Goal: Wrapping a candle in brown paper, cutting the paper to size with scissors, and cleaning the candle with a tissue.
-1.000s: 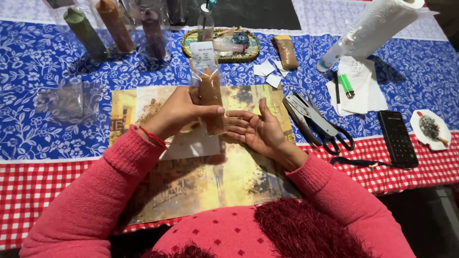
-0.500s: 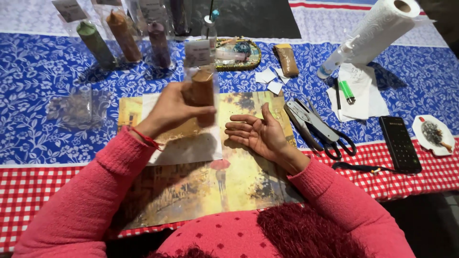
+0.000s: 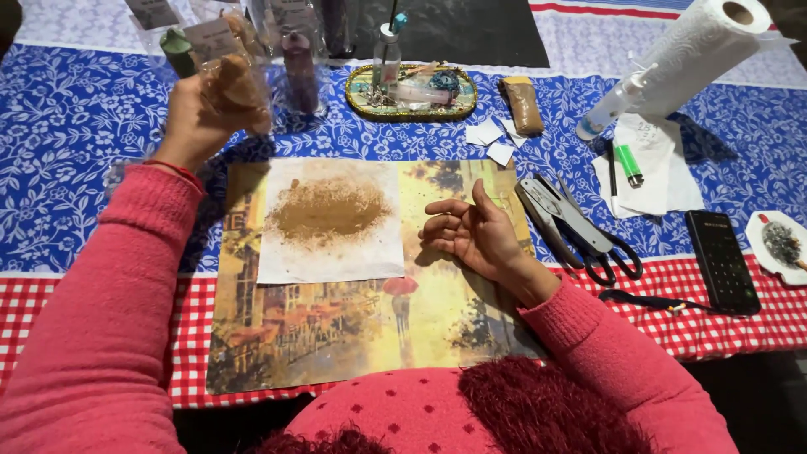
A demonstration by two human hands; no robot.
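My left hand (image 3: 195,118) is raised at the far left of the table and holds a clear plastic packet of brown powder (image 3: 235,84). My right hand (image 3: 471,231) rests palm up on a painted placemat (image 3: 353,328), fingers curled and apart, holding nothing. Left of that hand lies a white sheet of paper (image 3: 336,256) with a heap of brown powder (image 3: 329,208) spread on it.
Behind stand several more packets (image 3: 298,71) and an oval tray (image 3: 412,105) with a small bottle (image 3: 386,59). To the right lie a paper towel roll (image 3: 685,55), a green lighter (image 3: 629,164), scissors and pliers (image 3: 580,231), a black phone (image 3: 721,261) and a small dish (image 3: 782,244).
My left hand has carried the packet from over the paper up and to the far left, uncovering the powder heap. My right hand stays on the placemat, palm up.
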